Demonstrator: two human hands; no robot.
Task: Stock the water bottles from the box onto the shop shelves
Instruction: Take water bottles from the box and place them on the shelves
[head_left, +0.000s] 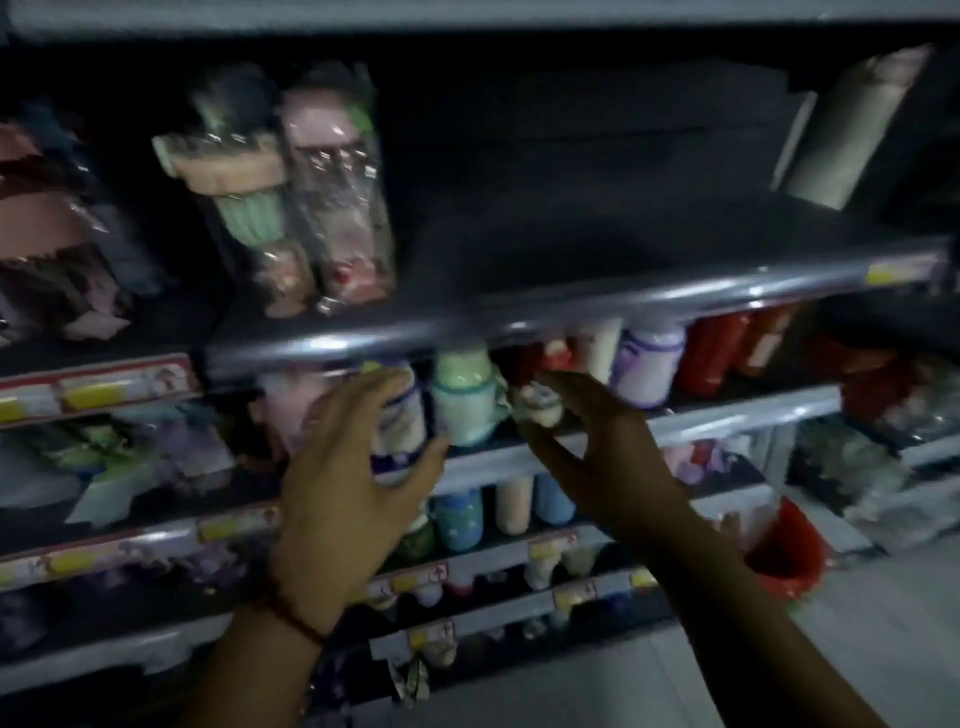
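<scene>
While the left hand (343, 467) gripped the white bottle (400, 421), its long axis near vertical, at the shelf edge (727, 415) just left of a green bottle (465, 400), the right hand (597, 447) hovered nearby to the right, fingers relaxed and holding nothing.

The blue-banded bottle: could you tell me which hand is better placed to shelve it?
Left, probably: the left hand grips the blue-banded bottle at the shelf; the right hand is open beside it.
</scene>
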